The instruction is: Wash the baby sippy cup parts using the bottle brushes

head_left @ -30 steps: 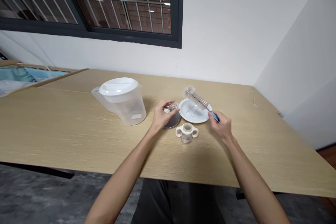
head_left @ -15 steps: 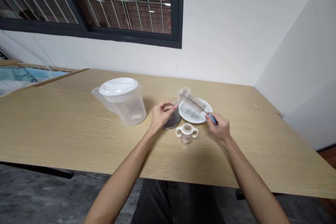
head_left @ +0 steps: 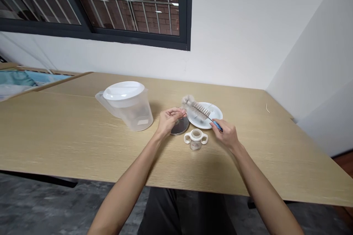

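Note:
In my right hand point(head_left: 227, 134) is a bottle brush point(head_left: 200, 111), gripped by its blue handle. Its pale bristles point up and left, with the round tip beside the fingers of my left hand point(head_left: 167, 121). Those fingers are pinched on a small clear piece, mostly hidden, whose kind I cannot make out. Below my left hand lies a round dark disc with a shiny rim point(head_left: 180, 127). The brush passes above a white plate point(head_left: 220, 117) with small thin items on it. Between my forearms stands an uncapped small baby bottle with two white handles point(head_left: 195, 144).
A clear plastic pitcher with a white lid point(head_left: 138, 114) stands left of my left hand. A thin pale strip point(head_left: 267, 108) lies at the right of the wooden table point(head_left: 91, 143). Farther left is a bin with blue contents point(head_left: 41, 77). A wall and barred window rise behind.
My right hand and the brush have shifted slightly left, bringing the bristle tip closer to my left fingers. The bottle, plate and pitcher have stayed in place.

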`<state>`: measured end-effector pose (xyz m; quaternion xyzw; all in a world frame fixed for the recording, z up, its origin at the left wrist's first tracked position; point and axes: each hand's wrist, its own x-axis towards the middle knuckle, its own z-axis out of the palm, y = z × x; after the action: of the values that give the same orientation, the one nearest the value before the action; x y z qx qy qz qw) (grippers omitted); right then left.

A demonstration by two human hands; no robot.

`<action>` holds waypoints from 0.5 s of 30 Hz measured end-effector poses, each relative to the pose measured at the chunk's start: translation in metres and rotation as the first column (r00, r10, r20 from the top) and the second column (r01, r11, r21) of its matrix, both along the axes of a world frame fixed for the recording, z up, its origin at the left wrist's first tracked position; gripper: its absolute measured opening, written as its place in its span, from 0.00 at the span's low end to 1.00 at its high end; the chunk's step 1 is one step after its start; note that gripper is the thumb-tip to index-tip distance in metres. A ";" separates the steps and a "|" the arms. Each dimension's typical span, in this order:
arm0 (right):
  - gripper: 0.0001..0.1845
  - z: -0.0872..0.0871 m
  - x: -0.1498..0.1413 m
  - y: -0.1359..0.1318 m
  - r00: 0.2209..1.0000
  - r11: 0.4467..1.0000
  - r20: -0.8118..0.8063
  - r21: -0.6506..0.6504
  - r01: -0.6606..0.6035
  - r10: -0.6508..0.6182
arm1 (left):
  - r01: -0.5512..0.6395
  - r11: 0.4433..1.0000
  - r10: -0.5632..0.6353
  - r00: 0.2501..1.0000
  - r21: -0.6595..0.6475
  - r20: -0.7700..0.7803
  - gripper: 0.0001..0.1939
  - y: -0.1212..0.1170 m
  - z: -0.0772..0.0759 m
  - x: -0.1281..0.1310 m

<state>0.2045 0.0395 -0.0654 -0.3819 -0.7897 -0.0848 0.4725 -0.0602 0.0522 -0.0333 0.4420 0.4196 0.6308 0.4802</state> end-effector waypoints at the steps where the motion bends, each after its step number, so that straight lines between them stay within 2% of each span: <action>1: 0.11 -0.001 0.000 0.001 1.000 1.000 0.027 -0.007 0.007 -0.006 | 0.003 1.000 -0.003 1.000 0.001 -0.002 0.20 0.001 -0.001 -0.001; 6: 0.11 0.000 0.009 0.004 0.993 0.992 0.004 0.041 0.120 -0.120 | -0.012 1.000 0.012 0.999 0.003 -0.030 0.20 0.003 -0.004 -0.004; 9: 0.10 0.002 0.006 0.000 0.996 0.992 -0.020 0.092 0.092 -0.091 | -0.019 1.000 0.019 1.000 -0.007 -0.015 0.19 0.003 -0.004 -0.003; 12: 0.10 0.002 0.000 -0.002 0.995 0.992 0.074 0.118 0.051 -0.060 | -0.011 1.000 0.011 1.000 -0.013 0.014 0.18 0.004 -0.005 -0.003; 15: 0.10 0.001 0.004 0.000 0.978 0.983 0.178 0.163 0.080 -0.109 | -0.017 1.000 0.017 1.000 -0.009 0.015 0.18 0.005 -0.007 -0.004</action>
<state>0.2082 0.0398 -0.0646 -0.3714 -0.8024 -0.2039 0.4202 -0.0646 0.0576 -0.0408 0.4312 0.4226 0.6364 0.4801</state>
